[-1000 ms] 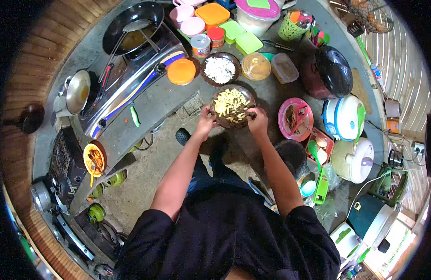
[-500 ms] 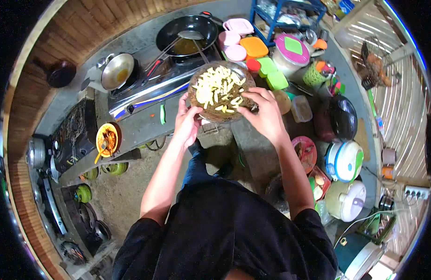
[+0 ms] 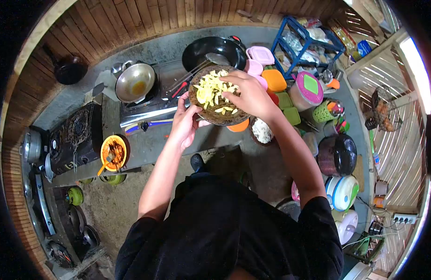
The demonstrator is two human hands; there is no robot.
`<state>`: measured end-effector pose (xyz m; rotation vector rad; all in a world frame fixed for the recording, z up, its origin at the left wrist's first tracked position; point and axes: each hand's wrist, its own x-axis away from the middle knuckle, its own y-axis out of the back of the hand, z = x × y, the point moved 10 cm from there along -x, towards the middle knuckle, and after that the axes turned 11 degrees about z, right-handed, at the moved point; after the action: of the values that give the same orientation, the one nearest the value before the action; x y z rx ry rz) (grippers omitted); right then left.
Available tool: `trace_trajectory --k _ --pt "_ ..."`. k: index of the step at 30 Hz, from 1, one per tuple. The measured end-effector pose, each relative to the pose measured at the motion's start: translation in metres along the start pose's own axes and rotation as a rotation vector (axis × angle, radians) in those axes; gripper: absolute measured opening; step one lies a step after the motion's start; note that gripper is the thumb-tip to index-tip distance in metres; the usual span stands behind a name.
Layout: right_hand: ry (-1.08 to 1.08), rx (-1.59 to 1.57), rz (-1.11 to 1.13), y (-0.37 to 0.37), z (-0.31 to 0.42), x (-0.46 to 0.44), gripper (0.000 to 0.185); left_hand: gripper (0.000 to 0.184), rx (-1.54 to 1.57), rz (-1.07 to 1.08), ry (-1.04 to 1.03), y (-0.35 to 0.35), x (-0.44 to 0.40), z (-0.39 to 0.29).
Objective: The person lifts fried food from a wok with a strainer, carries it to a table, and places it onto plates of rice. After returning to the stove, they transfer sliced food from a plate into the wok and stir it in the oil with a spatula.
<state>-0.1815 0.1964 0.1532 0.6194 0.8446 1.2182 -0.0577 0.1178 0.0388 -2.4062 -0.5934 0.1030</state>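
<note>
Left hand (image 3: pixel 183 123) grips the plate (image 3: pixel 216 115) by its sturdy-looking rim; right hand (image 3: pixel 252 96), grasp unclear, hovers over its light, probably slippery strips (image 3: pixel 209 91).

Bamboo-slat wall (image 3: pixel 178 15), brown, curving behind the counter; slats run upright. Below it, a grey concrete counter (image 3: pixel 161 45) with a worn, smooth surface. Floor (image 3: pixel 131 205) bare, grey-brown, patchy, darker under the counter's edge. On the right, a woven-slat wall (image 3: pixel 406 154) with daylight coming through narrow gaps; pale timber beam (image 3: pixel 376 50) set across its upper part. Bright opening (image 3: pixel 417 70) at upper right, glaring white. Blue rack (image 3: pixel 297 39) near the corner, loaded with plastic bags. White power strip (image 3: pixel 405 218) low on the right.
</note>
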Motion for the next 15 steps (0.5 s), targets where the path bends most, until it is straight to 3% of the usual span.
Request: trace_trajectory --k 1,3,11,15 --pt "0.003 0.004 0.0 -0.001 0.001 -0.013 0.039 0.052 0.001 0.002 -0.005 0.004 -0.008 -0.007" --pt "0.206 0.222 0.043 -0.018 0.026 -0.038 0.047 0.051 0.006 0.016 -0.042 0.014 -0.023 -0.024" --pt "0.151 0.223 0.357 -0.057 -0.013 -0.123 0.051 0.052 -0.019 -0.02 -0.055 0.072 -0.069 -0.07" --pt "0.176 0.27 0.234 -0.053 -0.014 -0.146 0.056 0.055 -0.034 -0.035 -0.024 0.092 -0.088 -0.077"
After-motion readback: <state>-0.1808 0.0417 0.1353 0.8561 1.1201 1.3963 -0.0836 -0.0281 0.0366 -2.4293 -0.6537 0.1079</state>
